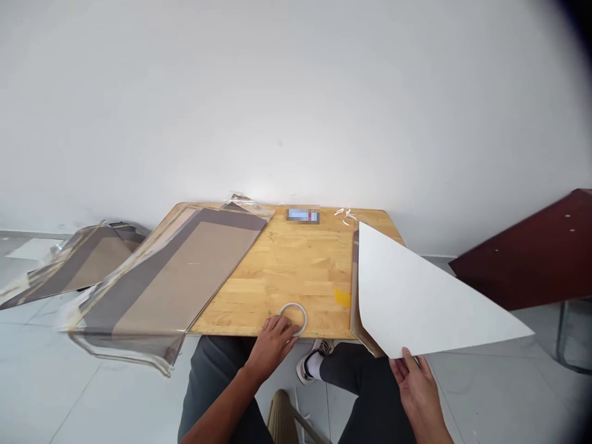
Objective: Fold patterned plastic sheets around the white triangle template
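Currently my right hand (419,385) grasps the white sheet (416,296) at its near corner, thumb on top and fingers beneath. As I judge it, this corner grip lets the sheet hang flat above the right end of the wooden table (287,265) without bending its middle. The sheet covers the table's right edge and a brown board (355,296) that lies under it there. Its long axis runs from the far left, over the tabletop, to the near right. Its sharp free corner points right, out past the table edge and toward a dark red panel (531,253).

My left hand (272,342) rests at the table's near edge with the fingers laid on the near rim of a tape ring (293,317), which lies flat on the wood. I cannot tell whether the fingers close on the ring or only touch it. A small yellow scrap (342,298) lies just right of the ring. Plastic-sleeved grey-brown sheets (171,277) lie across the table's left end and overhang it, probably set there to leave the middle of the wood bare.
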`<action>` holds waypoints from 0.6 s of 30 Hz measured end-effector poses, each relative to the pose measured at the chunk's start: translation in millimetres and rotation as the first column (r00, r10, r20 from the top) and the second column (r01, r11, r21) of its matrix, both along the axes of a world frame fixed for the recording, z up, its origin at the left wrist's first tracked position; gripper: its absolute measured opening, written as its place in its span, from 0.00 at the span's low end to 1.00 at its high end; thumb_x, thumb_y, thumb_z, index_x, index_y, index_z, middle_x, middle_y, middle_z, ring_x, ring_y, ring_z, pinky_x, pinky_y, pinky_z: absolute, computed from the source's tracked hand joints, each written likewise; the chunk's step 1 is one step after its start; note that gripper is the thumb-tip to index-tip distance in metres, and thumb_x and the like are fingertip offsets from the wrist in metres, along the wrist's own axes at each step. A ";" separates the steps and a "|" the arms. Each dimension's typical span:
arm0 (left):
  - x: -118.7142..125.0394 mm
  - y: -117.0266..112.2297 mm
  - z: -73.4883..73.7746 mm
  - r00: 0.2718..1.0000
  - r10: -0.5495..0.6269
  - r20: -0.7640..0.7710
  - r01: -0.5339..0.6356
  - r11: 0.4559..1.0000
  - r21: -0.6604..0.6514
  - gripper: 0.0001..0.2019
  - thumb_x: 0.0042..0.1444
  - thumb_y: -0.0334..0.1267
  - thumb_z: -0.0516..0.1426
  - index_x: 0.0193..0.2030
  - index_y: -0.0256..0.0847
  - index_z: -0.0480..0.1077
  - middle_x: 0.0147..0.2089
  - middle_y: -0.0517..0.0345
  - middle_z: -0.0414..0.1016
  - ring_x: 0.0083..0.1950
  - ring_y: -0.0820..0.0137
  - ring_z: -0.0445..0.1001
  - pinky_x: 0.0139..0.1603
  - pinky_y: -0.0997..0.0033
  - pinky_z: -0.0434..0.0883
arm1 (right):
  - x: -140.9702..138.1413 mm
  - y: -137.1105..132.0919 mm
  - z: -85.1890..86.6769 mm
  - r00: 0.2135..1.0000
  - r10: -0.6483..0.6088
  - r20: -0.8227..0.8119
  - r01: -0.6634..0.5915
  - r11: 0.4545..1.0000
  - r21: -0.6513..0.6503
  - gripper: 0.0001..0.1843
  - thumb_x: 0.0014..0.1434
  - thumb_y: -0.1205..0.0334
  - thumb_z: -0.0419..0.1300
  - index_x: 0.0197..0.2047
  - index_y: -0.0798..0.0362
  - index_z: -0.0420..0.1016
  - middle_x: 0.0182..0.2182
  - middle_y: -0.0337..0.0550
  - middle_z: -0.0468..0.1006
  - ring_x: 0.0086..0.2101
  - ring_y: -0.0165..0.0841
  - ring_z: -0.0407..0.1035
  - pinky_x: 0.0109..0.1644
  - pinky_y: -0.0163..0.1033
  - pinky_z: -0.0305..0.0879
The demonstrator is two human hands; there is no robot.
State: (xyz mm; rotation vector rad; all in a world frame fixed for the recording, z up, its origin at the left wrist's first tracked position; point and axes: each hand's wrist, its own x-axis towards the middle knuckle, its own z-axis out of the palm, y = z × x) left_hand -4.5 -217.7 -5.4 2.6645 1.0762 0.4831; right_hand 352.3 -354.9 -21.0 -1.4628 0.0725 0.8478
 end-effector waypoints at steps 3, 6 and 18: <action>-9.8 0.7 1.4 0.999 0.015 0.040 -0.015 1.000 -0.009 0.15 0.72 0.42 0.61 0.63 0.51 0.74 0.58 0.49 0.75 0.60 0.56 0.73 0.60 0.53 0.71 | 3.3 -2.7 -8.5 0.999 0.043 0.015 -0.042 0.994 -0.102 0.35 0.40 0.45 0.81 0.47 0.50 0.76 0.41 0.38 0.84 0.37 0.34 0.82 0.41 0.37 0.83; -35.9 23.1 7.2 0.994 0.088 0.067 -0.090 0.995 0.032 0.14 0.74 0.41 0.58 0.63 0.51 0.75 0.60 0.48 0.75 0.62 0.56 0.72 0.63 0.52 0.70 | 17.8 -6.4 -13.2 0.980 0.194 0.033 -0.177 0.944 -0.280 0.36 0.37 0.41 0.80 0.42 0.53 0.74 0.35 0.45 0.85 0.35 0.40 0.83 0.36 0.39 0.83; -176.1 154.4 24.4 0.718 0.672 -0.183 -0.681 0.732 0.021 0.24 0.71 0.50 0.58 0.68 0.42 0.73 0.72 0.40 0.69 0.70 0.47 0.68 0.70 0.48 0.68 | 33.8 -30.8 -3.3 0.817 0.571 0.077 -0.413 0.674 -0.612 0.33 0.42 0.29 0.65 0.36 0.51 0.78 0.29 0.51 0.85 0.24 0.39 0.76 0.26 0.41 0.74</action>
